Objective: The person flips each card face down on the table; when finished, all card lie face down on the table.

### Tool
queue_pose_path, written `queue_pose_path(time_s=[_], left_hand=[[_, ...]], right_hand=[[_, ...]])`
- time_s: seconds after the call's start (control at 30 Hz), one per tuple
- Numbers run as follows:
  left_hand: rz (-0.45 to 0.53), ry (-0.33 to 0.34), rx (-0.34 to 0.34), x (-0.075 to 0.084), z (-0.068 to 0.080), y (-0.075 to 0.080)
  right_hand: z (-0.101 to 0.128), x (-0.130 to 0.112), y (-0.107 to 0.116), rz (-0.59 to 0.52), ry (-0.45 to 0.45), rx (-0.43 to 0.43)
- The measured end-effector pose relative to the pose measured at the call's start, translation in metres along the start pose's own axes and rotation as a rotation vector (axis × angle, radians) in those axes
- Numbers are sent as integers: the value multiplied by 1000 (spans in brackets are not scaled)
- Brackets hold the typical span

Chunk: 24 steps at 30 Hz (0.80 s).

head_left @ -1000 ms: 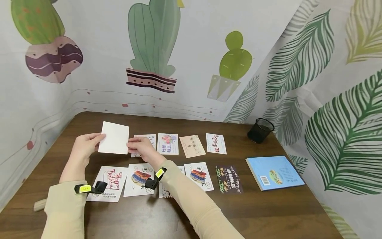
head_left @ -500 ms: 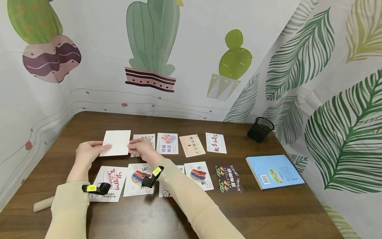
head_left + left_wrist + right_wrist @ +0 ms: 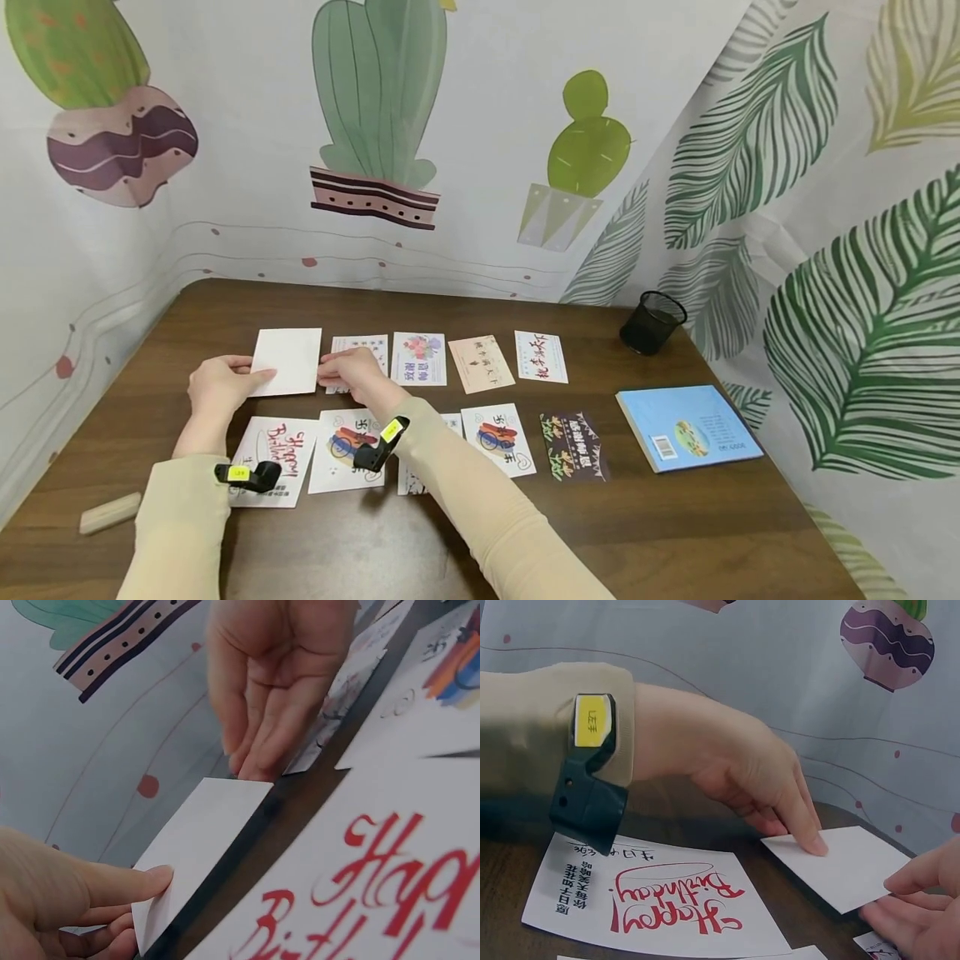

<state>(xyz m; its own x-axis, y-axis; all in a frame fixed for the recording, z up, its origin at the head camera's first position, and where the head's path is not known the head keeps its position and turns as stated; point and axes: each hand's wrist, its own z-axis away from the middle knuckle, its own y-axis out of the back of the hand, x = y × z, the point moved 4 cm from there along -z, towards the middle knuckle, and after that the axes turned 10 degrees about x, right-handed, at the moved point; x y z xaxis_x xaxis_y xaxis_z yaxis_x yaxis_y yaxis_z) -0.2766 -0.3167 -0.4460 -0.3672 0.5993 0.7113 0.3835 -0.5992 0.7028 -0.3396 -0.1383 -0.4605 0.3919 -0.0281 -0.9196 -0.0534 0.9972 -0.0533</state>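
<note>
A blank white card [image 3: 287, 362] lies nearly flat at the back left of the table, held between both hands; whether it touches the tabletop I cannot tell. My left hand [image 3: 217, 390] pinches its left edge, thumb on top and fingers beneath, as the left wrist view shows [image 3: 75, 900]. At the opposite edge, my right hand [image 3: 356, 372] has thumb and fingertips close about the border of the card, seen at the side of the right wrist view [image 3: 922, 907]. Just in front lies a "Happy Birthday" card [image 3: 276, 458], partly covered by the left wrist camera.
Further cards form two rows: a flower card [image 3: 420, 358], a beige card [image 3: 482, 364] and a red-lettered card [image 3: 542, 357] behind, colourful cards [image 3: 498, 439] and a dark card [image 3: 573, 447] in front. A blue book [image 3: 690, 429], black mesh cup [image 3: 652, 323] and wooden block [image 3: 109, 513] lie around.
The blank card has come down from a raised, upright tilt to nearly flat and shifted slightly. Both hands moved with it, the left forearm a little to the right. The other cards stay put.
</note>
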Motion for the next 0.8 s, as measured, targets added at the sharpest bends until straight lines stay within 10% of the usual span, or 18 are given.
queue_pose_path(time_s=[0.8], left_hand=[[-87,-85,19,1,0,-9]], right_hand=[[8,-7,6,44,19,-78]])
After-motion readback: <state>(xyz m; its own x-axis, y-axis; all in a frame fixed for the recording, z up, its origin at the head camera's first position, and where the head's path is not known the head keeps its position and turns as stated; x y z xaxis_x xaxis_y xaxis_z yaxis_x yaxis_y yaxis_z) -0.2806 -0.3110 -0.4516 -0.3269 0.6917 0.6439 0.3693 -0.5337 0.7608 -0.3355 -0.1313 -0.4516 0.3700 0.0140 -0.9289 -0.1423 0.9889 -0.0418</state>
